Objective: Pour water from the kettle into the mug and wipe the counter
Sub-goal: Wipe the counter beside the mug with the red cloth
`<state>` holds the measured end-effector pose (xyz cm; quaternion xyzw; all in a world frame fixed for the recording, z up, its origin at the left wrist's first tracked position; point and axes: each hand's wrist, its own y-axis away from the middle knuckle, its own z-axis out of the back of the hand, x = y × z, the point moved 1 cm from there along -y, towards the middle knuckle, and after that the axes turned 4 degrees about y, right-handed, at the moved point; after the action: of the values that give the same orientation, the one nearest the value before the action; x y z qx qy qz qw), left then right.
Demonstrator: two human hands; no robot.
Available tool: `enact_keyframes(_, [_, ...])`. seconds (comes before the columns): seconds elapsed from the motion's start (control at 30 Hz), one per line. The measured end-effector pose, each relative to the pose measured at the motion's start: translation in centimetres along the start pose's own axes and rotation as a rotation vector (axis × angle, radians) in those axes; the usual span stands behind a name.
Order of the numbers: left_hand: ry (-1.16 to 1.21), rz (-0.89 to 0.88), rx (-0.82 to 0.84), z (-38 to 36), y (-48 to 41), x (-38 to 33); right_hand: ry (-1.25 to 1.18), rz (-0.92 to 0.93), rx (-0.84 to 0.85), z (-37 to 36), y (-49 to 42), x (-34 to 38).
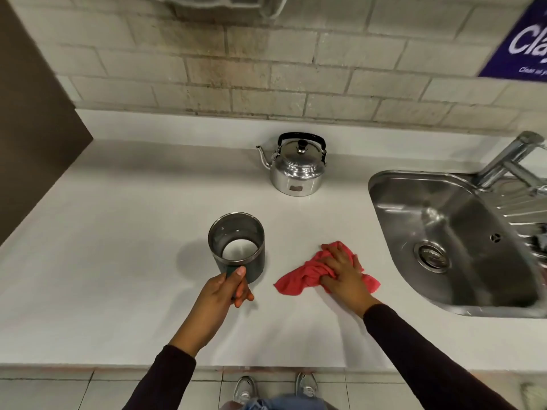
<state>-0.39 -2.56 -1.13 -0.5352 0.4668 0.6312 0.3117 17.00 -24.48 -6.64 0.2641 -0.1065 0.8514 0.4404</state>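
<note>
A dark grey mug is held just above or on the white counter; my left hand grips its handle from the near side. The mug's pale inside bottom shows; I cannot tell if water is in it. To the right, my right hand presses flat on a crumpled red cloth lying on the counter. The shiny steel kettle with a black handle stands upright at the back, spout pointing left, lid on, apart from both hands.
A stainless sink with a drain and a tap fills the right side. A tiled wall runs behind the counter, with a blue sign at top right. A dark panel bounds the left. My shoes show below the counter's front edge.
</note>
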Motion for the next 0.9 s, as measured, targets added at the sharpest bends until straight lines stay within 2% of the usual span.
enact_keyframes(0.1, [-0.013,0.008,0.018,-1.4,-0.9,0.4,-0.080,-0.049,-0.068,-0.2,0.1,0.7])
enact_keyframes(0.23, [-0.018,0.022,0.031,-2.7,-1.8,0.8,-0.219,-0.054,-0.025,-0.1,1.1,0.8])
enact_keyframes(0.47, [0.002,0.034,0.084,-4.2,-3.0,1.4,-0.233,-0.034,0.002,0.1,1.9,0.8])
enact_keyframes(0.7, [-0.008,0.022,0.054,-5.3,-3.7,1.9,-0.234,-0.011,-0.020,0.2,1.9,0.8])
enact_keyframes(0.9, [0.095,0.035,0.033,-6.2,-3.8,1.5,-0.200,0.000,-0.007,0.0,1.8,0.5])
